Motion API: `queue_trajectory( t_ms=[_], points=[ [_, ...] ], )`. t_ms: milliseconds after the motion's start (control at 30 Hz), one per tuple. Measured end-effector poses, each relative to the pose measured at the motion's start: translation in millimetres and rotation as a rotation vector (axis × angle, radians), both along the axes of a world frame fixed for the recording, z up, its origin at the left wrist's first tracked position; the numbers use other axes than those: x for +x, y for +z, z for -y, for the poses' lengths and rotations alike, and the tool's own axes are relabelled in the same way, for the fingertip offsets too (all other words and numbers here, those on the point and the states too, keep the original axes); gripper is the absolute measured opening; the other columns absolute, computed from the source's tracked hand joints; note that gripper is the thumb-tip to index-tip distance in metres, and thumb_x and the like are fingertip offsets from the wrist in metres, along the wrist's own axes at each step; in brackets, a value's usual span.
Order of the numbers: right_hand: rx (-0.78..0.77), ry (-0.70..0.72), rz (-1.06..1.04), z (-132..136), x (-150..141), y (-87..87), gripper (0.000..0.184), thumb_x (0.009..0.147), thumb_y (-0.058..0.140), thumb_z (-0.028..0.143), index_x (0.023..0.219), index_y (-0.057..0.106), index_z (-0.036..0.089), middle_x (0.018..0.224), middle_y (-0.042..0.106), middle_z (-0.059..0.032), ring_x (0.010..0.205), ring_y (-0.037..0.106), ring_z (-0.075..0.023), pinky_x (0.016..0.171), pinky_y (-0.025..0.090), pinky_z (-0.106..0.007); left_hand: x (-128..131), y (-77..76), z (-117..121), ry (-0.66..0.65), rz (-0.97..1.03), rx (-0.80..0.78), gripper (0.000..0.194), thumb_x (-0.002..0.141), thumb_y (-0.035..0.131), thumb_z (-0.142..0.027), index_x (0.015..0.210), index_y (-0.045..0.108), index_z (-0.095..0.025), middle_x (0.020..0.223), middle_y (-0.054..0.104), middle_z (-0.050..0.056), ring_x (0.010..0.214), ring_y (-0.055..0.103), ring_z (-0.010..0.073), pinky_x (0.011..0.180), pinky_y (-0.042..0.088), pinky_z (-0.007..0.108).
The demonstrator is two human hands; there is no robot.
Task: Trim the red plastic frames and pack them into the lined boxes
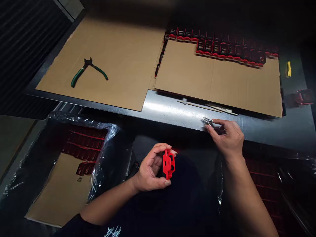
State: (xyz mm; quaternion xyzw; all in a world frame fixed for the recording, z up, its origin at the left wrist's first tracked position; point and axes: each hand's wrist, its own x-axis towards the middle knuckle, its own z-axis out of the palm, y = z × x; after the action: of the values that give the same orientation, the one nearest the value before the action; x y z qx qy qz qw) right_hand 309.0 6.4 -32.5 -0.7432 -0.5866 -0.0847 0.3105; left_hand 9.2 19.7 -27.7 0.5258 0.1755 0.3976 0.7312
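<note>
In the head view my left hand (154, 169) grips a small red plastic part (167, 164) by its two ends, between thumb and fingers. The part has rectangular openings and a round notch, and it is held off the table, near my body. My right hand (228, 136) is over the table's front edge, with thumb and fingers pinched on a small silvery metal tool (207, 120). Its exact kind is too small to make out. Just beyond it lie a thin white stick (197, 105) and a marked card (223, 108).
Green-handled cutting pliers (86, 69) lie on a cardboard sheet (123, 59). Rows of red and black parts (222, 49) stand on another cardboard sheet (182, 72). A yellow object (288, 69) is at right. Below left, a plastic-lined box (112, 130) holds similar parts and cardboard.
</note>
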Motion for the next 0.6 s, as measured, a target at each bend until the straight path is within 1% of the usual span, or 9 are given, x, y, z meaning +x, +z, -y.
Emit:
queue_trajectory(
  t_ms=[100,133,200,267,300,367,400,467,600],
  points=[
    [0.026,0.003,0.073,-8,-4,1.2,0.023,0.087,0.074,0.04,0.095,0.072,0.018,0.094,0.079,-0.0101,0.077,0.068,-0.0248,0.072,0.054,-0.039,1,-0.6,1,0.014,0.041,0.107,0.074,0.079,0.081,-0.025,0.144,0.045,-0.026,0.133,0.043,0.009,0.125,0.058,0.0239,0.11,0.052,0.038],
    [0.044,-0.009,0.048,-5,-11,6.2,0.021,0.088,0.073,0.037,0.095,0.073,0.018,0.1,0.079,-0.0115,0.081,0.069,-0.0257,0.076,0.054,-0.04,1,-0.8,1,0.023,0.043,0.146,0.074,0.08,0.08,-0.023,0.145,0.044,-0.025,0.134,0.042,0.01,0.127,0.057,0.0247,0.11,0.052,0.039],
    [0.042,-0.023,-0.133,8,-33,21.2,0.015,0.089,0.071,0.032,0.095,0.074,0.019,0.1,0.079,-0.011,0.082,0.071,-0.0247,0.076,0.055,-0.039,1,-1.3,1,0.04,0.027,0.232,0.074,0.082,0.076,-0.02,0.147,0.041,-0.023,0.136,0.042,0.011,0.129,0.056,0.026,0.111,0.052,0.042],
    [-0.098,0.073,-0.494,27,-62,37.8,0.011,0.091,0.067,0.028,0.096,0.075,0.021,0.09,0.079,-0.0071,0.076,0.072,-0.0206,0.068,0.056,-0.032,0,-1.9,0,0.05,-0.004,0.327,0.074,0.083,0.074,-0.019,0.148,0.039,-0.021,0.136,0.043,0.013,0.129,0.057,0.0273,0.11,0.053,0.044],
    [-0.224,0.181,-0.687,35,-76,45.0,0.012,0.091,0.066,0.026,0.097,0.075,0.021,0.089,0.079,-0.0059,0.074,0.072,-0.019,0.064,0.056,-0.029,-1,-2.2,0,0.053,-0.024,0.375,0.074,0.083,0.074,-0.019,0.149,0.038,-0.021,0.136,0.044,0.014,0.129,0.057,0.0279,0.109,0.053,0.045],
    [-0.414,0.338,-0.949,48,-101,55.3,0.016,0.088,0.067,0.023,0.101,0.076,0.021,0.087,0.079,-0.0048,0.071,0.072,-0.0165,0.061,0.055,-0.025,-2,-2.5,-1,0.066,-0.078,0.465,0.075,0.084,0.074,-0.021,0.15,0.038,-0.022,0.136,0.047,0.014,0.126,0.06,0.0288,0.106,0.056,0.047],
    [-0.469,0.371,-1.017,52,-111,58.2,0.017,0.086,0.067,0.022,0.1,0.077,0.02,0.084,0.079,-0.0041,0.068,0.071,-0.0154,0.06,0.055,-0.024,-2,-2.3,-2,0.072,-0.105,0.508,0.075,0.084,0.074,-0.022,0.15,0.037,-0.022,0.135,0.048,0.015,0.125,0.061,0.0292,0.104,0.057,0.048],
    [-0.512,0.357,-1.075,54,-123,60.6,0.015,0.084,0.067,0.021,0.093,0.079,0.019,0.073,0.076,-0.0022,0.06,0.067,-0.0129,0.056,0.051,-0.022,-3,-1.5,-4,0.076,-0.142,0.597,0.075,0.085,0.072,-0.021,0.151,0.037,-0.021,0.135,0.05,0.016,0.124,0.062,0.0303,0.101,0.059,0.048],
    [-0.569,0.317,-1.118,50,-128,60.6,0.017,0.084,0.065,0.024,0.083,0.081,0.016,0.059,0.07,-0.0005,0.049,0.058,-0.0097,0.049,0.044,-0.019,-5,1.9,-7,0.051,-0.147,0.726,0.071,0.088,0.07,-0.018,0.15,0.037,-0.018,0.132,0.052,0.017,0.125,0.063,0.0315,0.098,0.061,0.046]
  ],
)
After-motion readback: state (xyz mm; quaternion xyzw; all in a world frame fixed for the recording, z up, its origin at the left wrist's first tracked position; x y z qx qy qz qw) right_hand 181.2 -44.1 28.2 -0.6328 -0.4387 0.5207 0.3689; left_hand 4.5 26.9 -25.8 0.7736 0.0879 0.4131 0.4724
